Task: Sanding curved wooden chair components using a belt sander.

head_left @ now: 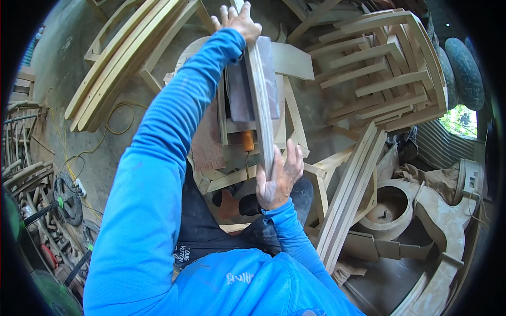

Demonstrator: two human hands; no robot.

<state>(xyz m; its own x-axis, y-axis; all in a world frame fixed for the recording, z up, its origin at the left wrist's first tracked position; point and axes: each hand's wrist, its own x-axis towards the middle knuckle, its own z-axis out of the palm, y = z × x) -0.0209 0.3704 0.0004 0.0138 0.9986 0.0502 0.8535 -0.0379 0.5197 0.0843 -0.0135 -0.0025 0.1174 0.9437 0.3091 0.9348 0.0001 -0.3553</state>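
A long curved wooden strip (262, 105) runs from the top of the view down to the middle. My left hand (237, 21) grips its far end, arm stretched out in a blue sleeve. My right hand (279, 179) holds its near end, fingers wrapped around the edge. The strip lies against a grey sanding belt (240, 92) on a small machine with an orange part (247, 139) below it. My knees in dark trousers show under the machine.
Stacks of curved wooden chair parts (379, 68) lie at the upper right, and more bent strips (121, 58) at the upper left. Straight slats (350, 189) lean at my right. A dusty machine housing (421, 210) stands at the right. Yellow cable (113, 124) and tools lie on the left floor.
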